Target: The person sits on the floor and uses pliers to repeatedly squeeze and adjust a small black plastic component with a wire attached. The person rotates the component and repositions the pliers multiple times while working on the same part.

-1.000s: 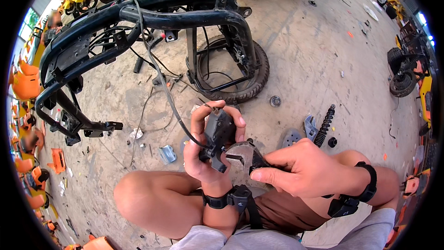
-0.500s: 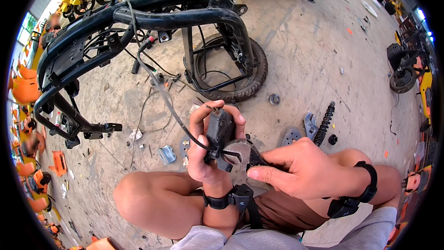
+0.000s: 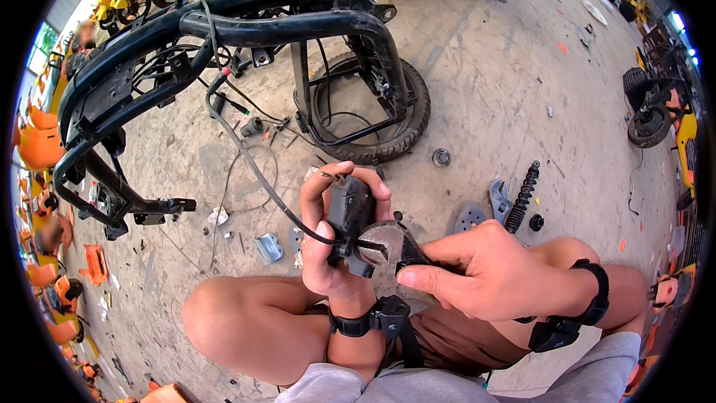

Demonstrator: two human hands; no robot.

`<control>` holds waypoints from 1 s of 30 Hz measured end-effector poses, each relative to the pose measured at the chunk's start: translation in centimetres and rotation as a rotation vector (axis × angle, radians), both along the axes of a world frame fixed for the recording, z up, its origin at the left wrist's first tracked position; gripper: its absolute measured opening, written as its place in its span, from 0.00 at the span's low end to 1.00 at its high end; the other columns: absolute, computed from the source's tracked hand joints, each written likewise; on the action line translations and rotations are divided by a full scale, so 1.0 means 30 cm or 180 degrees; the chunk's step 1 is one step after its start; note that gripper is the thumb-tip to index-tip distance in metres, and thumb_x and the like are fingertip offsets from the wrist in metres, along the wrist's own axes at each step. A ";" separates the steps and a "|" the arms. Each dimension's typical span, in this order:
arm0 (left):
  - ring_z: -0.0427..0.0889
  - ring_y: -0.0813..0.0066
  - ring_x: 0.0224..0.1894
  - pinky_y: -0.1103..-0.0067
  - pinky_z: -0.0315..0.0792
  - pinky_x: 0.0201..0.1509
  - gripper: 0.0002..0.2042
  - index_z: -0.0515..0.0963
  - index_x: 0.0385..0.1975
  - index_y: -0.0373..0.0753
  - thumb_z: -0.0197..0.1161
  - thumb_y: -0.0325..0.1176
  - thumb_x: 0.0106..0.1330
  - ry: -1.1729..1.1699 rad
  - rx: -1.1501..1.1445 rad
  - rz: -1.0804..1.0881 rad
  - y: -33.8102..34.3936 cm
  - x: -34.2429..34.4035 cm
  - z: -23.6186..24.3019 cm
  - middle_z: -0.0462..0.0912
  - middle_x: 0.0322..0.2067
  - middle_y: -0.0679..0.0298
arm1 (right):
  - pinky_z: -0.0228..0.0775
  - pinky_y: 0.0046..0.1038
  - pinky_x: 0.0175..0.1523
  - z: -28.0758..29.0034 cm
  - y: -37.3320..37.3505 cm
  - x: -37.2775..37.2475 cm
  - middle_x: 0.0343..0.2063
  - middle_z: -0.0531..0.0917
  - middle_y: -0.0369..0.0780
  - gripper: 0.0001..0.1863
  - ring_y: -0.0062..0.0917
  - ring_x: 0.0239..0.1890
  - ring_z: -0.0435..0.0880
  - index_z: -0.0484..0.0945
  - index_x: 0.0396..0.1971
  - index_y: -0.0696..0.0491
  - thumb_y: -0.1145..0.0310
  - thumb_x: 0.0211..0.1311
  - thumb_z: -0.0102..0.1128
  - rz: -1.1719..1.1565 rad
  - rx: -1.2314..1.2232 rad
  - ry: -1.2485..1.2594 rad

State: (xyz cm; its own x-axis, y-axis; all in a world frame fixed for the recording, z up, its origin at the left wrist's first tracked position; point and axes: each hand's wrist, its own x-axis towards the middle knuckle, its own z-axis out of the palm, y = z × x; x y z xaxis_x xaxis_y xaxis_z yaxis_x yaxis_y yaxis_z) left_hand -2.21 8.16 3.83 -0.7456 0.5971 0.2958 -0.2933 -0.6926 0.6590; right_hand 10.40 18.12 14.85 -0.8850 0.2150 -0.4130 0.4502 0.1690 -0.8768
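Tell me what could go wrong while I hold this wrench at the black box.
The wrench in your right hand could slip and knock your left hand, which wraps the black box right beside it. The cable curves from the box up toward the frame, so a sharp twist might strain it where it meets the box.

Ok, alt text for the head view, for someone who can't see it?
A person's left hand holds a black, boxy part with a dark cable, while the right hand holds a grey metal wrench at its lower end. Beyond are a black tubular frame, a black rubber tyre and a littered grey concrete floor.
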 end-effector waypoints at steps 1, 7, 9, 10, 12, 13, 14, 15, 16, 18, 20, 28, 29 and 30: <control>0.69 0.68 0.27 0.73 0.68 0.29 0.29 0.60 0.60 0.34 0.46 0.49 0.65 -0.0003 0.0000 -0.0003 -0.002 -0.001 0.001 0.72 0.38 0.46 | 0.60 0.33 0.22 -0.001 -0.001 0.000 0.14 0.72 0.50 0.19 0.36 0.15 0.60 0.77 0.23 0.61 0.59 0.65 0.60 0.0016 0.0070 0.0067; 0.69 0.68 0.28 0.73 0.68 0.30 0.29 0.60 0.60 0.34 0.47 0.49 0.65 -0.0006 0.0064 -0.0007 0.001 0.001 0.005 0.72 0.38 0.46 | 0.61 0.34 0.22 0.000 -0.007 0.002 0.14 0.72 0.51 0.19 0.39 0.15 0.62 0.77 0.23 0.60 0.59 0.65 0.60 0.0039 0.0421 0.0213; 0.69 0.67 0.28 0.73 0.68 0.30 0.29 0.60 0.60 0.34 0.47 0.49 0.65 0.0001 0.0075 0.0026 0.002 0.001 0.006 0.72 0.39 0.46 | 0.60 0.33 0.22 -0.003 -0.008 0.003 0.14 0.72 0.50 0.19 0.35 0.15 0.61 0.77 0.23 0.60 0.59 0.66 0.60 0.0034 0.0440 0.0227; 0.69 0.67 0.28 0.72 0.68 0.30 0.29 0.60 0.60 0.34 0.47 0.49 0.65 0.0002 0.0061 0.0050 0.002 0.003 0.006 0.72 0.39 0.46 | 0.59 0.33 0.22 -0.004 -0.008 0.004 0.13 0.71 0.50 0.19 0.34 0.14 0.61 0.77 0.23 0.61 0.59 0.66 0.60 0.0030 0.0449 0.0231; 0.69 0.67 0.28 0.72 0.68 0.30 0.29 0.60 0.60 0.34 0.47 0.49 0.65 0.0020 0.0047 0.0090 0.003 0.005 0.004 0.72 0.39 0.46 | 0.58 0.32 0.22 -0.001 -0.004 0.003 0.13 0.71 0.49 0.20 0.30 0.15 0.59 0.76 0.23 0.61 0.58 0.66 0.60 -0.0004 0.0172 0.0024; 0.69 0.67 0.28 0.72 0.68 0.30 0.29 0.60 0.60 0.34 0.47 0.49 0.65 0.0045 0.0045 0.0111 0.003 0.004 0.003 0.72 0.39 0.46 | 0.58 0.32 0.22 0.003 -0.002 0.001 0.13 0.70 0.48 0.20 0.28 0.15 0.59 0.76 0.23 0.61 0.58 0.66 0.60 -0.0015 0.0031 -0.0073; 0.69 0.67 0.28 0.72 0.68 0.30 0.30 0.60 0.60 0.34 0.47 0.49 0.65 0.0069 0.0044 0.0131 0.003 0.004 0.003 0.71 0.39 0.46 | 0.57 0.31 0.22 0.007 0.000 -0.002 0.13 0.70 0.48 0.20 0.26 0.16 0.58 0.76 0.23 0.61 0.58 0.66 0.60 -0.0023 -0.0089 -0.0156; 0.69 0.67 0.28 0.72 0.68 0.30 0.30 0.60 0.60 0.34 0.47 0.49 0.65 0.0074 0.0050 0.0156 0.003 0.004 0.004 0.71 0.39 0.46 | 0.57 0.31 0.22 0.011 0.001 -0.005 0.13 0.70 0.47 0.20 0.25 0.16 0.57 0.76 0.23 0.61 0.58 0.67 0.59 -0.0031 -0.0208 -0.0239; 0.69 0.67 0.28 0.72 0.68 0.30 0.30 0.60 0.60 0.34 0.48 0.49 0.65 0.0078 0.0056 0.0175 0.003 0.005 0.005 0.72 0.39 0.46 | 0.56 0.31 0.22 0.012 0.004 -0.006 0.13 0.69 0.47 0.21 0.23 0.17 0.57 0.76 0.24 0.61 0.58 0.67 0.59 -0.0044 -0.0328 -0.0324; 0.69 0.67 0.28 0.72 0.68 0.30 0.30 0.60 0.60 0.34 0.47 0.49 0.65 0.0089 0.0052 0.0210 0.004 0.007 0.004 0.72 0.39 0.46 | 0.57 0.31 0.22 0.010 0.012 -0.009 0.13 0.70 0.48 0.20 0.27 0.17 0.58 0.76 0.24 0.62 0.58 0.66 0.59 0.0036 -0.0276 -0.0354; 0.69 0.68 0.27 0.72 0.68 0.30 0.30 0.60 0.60 0.34 0.47 0.49 0.65 0.0105 0.0031 0.0235 0.005 0.009 0.001 0.72 0.39 0.46 | 0.59 0.32 0.23 0.007 0.015 -0.007 0.14 0.71 0.50 0.19 0.32 0.16 0.60 0.76 0.24 0.61 0.59 0.66 0.60 0.0116 -0.0052 -0.0227; 0.69 0.69 0.26 0.76 0.65 0.24 0.29 0.61 0.60 0.33 0.47 0.48 0.64 -0.0178 -0.0087 0.0031 0.003 0.013 0.019 0.72 0.38 0.46 | 0.66 0.40 0.23 -0.028 -0.003 0.009 0.15 0.76 0.51 0.16 0.48 0.19 0.76 0.77 0.22 0.58 0.61 0.63 0.62 0.0152 0.1003 0.0669; 0.69 0.69 0.25 0.77 0.65 0.24 0.29 0.61 0.59 0.33 0.47 0.48 0.64 -0.0200 -0.0114 0.0036 0.004 0.013 0.020 0.72 0.38 0.46 | 0.67 0.40 0.23 -0.027 -0.003 0.008 0.15 0.76 0.51 0.16 0.48 0.19 0.76 0.77 0.22 0.58 0.61 0.62 0.62 0.0162 0.1081 0.0666; 0.69 0.69 0.25 0.77 0.65 0.24 0.29 0.61 0.59 0.32 0.47 0.48 0.64 -0.0205 -0.0130 -0.0033 0.004 0.009 0.019 0.72 0.38 0.46 | 0.67 0.40 0.23 -0.024 -0.004 0.008 0.15 0.77 0.50 0.16 0.47 0.19 0.77 0.77 0.22 0.58 0.61 0.62 0.62 0.0174 0.1159 0.0663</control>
State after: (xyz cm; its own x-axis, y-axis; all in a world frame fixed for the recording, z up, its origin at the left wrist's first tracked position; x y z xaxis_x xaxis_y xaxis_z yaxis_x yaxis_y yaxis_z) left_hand -1.95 8.27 4.41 -0.7559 0.6156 0.2228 -0.3430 -0.6623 0.6661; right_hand 10.63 18.01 14.12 -0.9557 0.2644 -0.1297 0.2514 0.5031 -0.8269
